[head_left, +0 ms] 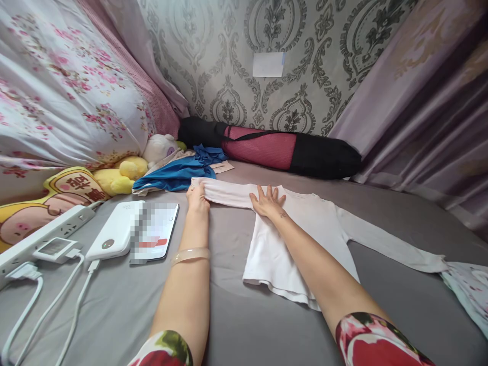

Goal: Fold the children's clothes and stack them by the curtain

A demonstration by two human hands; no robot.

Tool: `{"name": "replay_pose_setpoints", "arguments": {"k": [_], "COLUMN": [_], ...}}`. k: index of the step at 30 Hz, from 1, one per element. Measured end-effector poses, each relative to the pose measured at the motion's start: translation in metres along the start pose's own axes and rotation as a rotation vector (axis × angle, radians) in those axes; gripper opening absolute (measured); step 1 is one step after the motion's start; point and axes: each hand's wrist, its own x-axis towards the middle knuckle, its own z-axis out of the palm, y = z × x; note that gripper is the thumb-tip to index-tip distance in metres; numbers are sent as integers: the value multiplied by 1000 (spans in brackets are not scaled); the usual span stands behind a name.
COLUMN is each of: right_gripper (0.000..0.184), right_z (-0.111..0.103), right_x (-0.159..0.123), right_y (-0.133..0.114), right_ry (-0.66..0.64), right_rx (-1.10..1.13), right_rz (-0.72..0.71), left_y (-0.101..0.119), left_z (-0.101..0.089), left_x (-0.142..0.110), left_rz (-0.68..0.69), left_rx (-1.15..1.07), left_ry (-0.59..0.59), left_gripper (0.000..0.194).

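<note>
Lying leftmost are a power strip [70, 229], power bank [116, 229] and phone [162, 231]; next, the left hand [197, 197] grasps a sleeve [231, 194] by its end, and the right hand [268, 202] rests splayed, gripping nothing, on the white shirt [320, 216], which lies on a gray sheet [229, 315] beside patterned cloth [468, 284].
</note>
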Motion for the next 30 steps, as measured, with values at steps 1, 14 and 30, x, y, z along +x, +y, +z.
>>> {"name": "replay_pose_setpoints", "arguments": {"k": [1, 14, 30], "right_gripper": [71, 57, 71], "right_z": [1, -4, 21], "right_x": [0, -2, -2], "right_y": [0, -17, -69], "right_ry": [9, 26, 51], "right_rx": [-1, -23, 70], "right_rz": [2, -103, -217], "left_y": [0, -3, -19], "left_z": [0, -1, -3], "left_x": [1, 16, 33], "left_rz": [-10, 178, 313], "left_rx": [-8, -9, 171], "left_ry": [12, 1, 32], "left_gripper": [36, 43, 40]}}
